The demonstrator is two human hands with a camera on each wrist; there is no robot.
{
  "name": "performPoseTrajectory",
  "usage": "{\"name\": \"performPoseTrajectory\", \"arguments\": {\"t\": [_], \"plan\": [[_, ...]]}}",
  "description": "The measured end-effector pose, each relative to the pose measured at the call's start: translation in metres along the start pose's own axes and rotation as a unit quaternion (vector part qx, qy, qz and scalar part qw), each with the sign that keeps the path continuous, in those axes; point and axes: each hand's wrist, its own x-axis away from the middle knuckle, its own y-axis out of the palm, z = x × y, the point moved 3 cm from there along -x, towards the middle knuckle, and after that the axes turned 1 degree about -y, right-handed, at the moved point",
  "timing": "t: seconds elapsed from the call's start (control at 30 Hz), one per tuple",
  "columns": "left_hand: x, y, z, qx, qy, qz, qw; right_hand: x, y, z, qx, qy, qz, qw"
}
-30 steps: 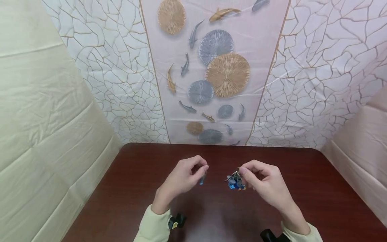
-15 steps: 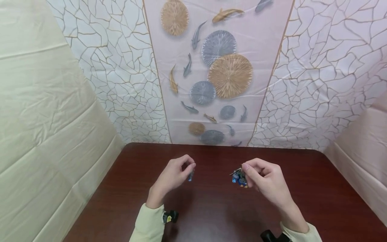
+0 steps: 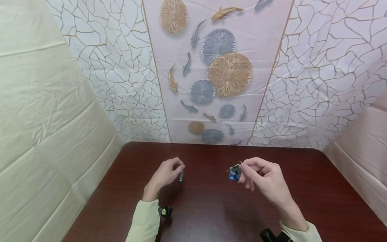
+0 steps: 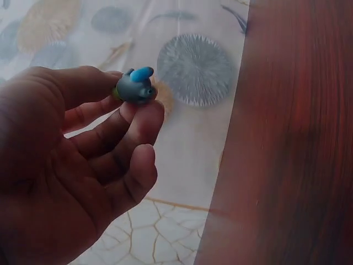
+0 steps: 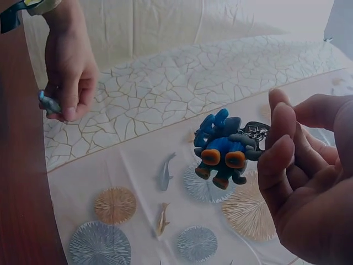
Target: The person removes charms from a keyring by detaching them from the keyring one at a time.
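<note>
Between thumb and fingertips, my left hand (image 3: 163, 175) pinches a small grey and bright-blue toy piece (image 4: 137, 86) above the left part of the table. Its exact kind is unclear. Over to the right, my right hand (image 3: 266, 178) holds a keychain by its metal end. A cluster of blue, grey and orange toy figures (image 5: 220, 150) hangs from the short dark chain (image 5: 255, 131), off the table. My right fingers hide part of the metal ring. A wide gap separates the two hands.
The dark red-brown table (image 3: 205, 215) lies below both hands. Behind it hangs a patterned cloth (image 3: 208, 114) with fish and round motifs. Pale fabric walls (image 3: 60, 134) rise on either side. A black wrist camera (image 3: 165, 211) sits at the left sleeve.
My left hand has moved left, away from the right hand, with the small toy piece still pinched. My right hand stays nearly in place, while the hanging figures have turned a little.
</note>
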Motion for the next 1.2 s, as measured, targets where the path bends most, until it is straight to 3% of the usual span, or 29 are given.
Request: {"name": "performPoseTrajectory", "arguments": {"t": [0.4,0.57,0.83,1.2], "plan": [[-0.002,-0.001,-0.027,-0.021,-0.041,-0.016,0.9988,0.001,-0.002,-0.004,0.008,-0.017,-0.01,1.0],[-0.005,0.004,-0.035,-0.024,-0.038,-0.025,0.9987,0.001,-0.002,-0.004,0.015,-0.026,-0.006,1.0],[-0.008,0.019,-0.039,-0.069,-0.021,-0.051,0.9961,0.003,-0.004,-0.002,0.034,-0.025,0.005,0.999],[-0.011,0.032,-0.046,-0.096,-0.009,-0.039,0.9946,0.004,-0.005,-0.002,0.027,-0.035,0.012,0.999]]}}
